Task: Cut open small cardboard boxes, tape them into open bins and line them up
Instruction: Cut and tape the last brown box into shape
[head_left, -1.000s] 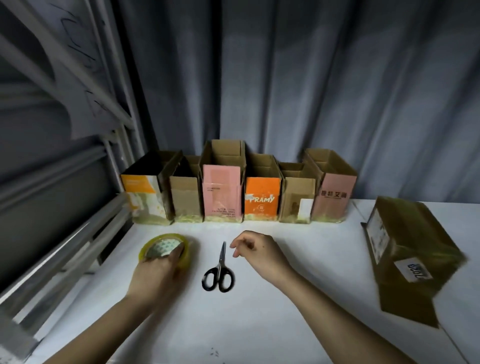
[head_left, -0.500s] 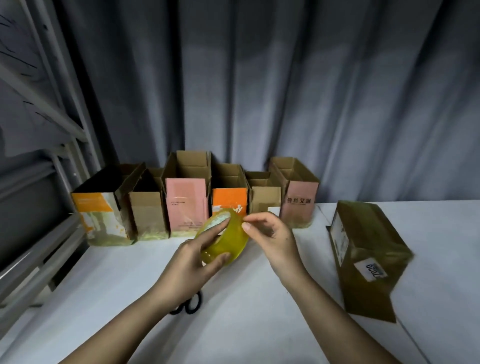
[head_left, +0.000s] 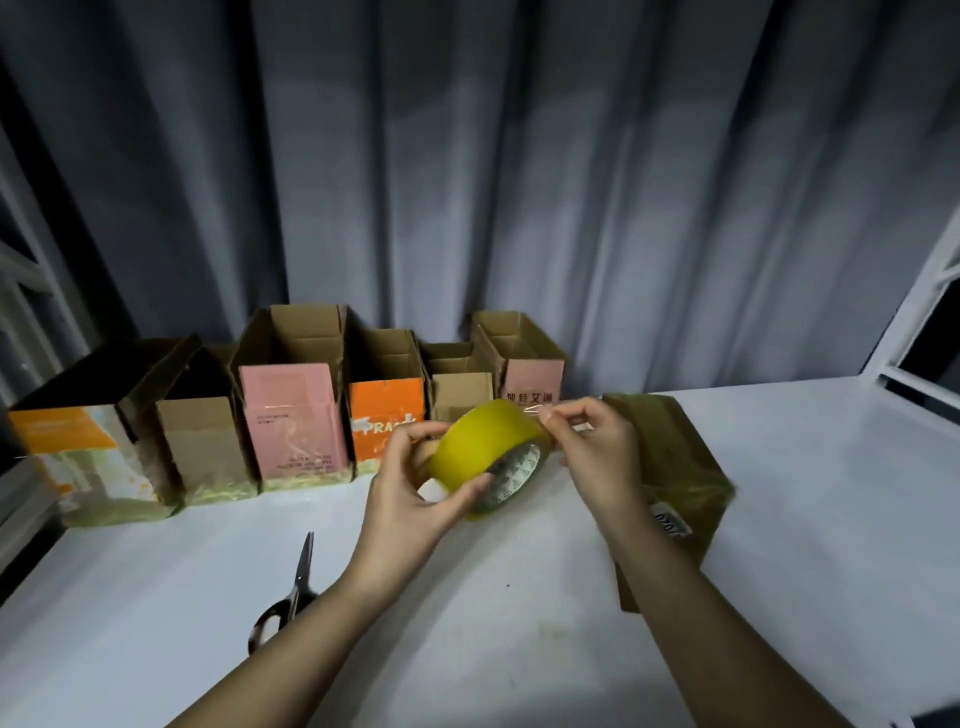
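The tape roll (head_left: 485, 447) is glossy yellowish plastic film on a printed paper core. The bins (head_left: 291, 400) are matt cardboard, shiny with tape at their bases. The closed box (head_left: 670, 457) looks film-wrapped, perhaps tape. The counter (head_left: 805, 519) is smooth and white; the curtain (head_left: 519, 182) is soft grey cloth.

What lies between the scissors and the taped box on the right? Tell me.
In the head view, the left hand holding the tape roll, between scissors and taped box.

Between my hands the tape roll (head_left: 485, 449) hangs above the table (head_left: 519, 623), bins (head_left: 291, 415) lined up behind, scissors (head_left: 291, 587) lower left, a box (head_left: 675, 457) right.
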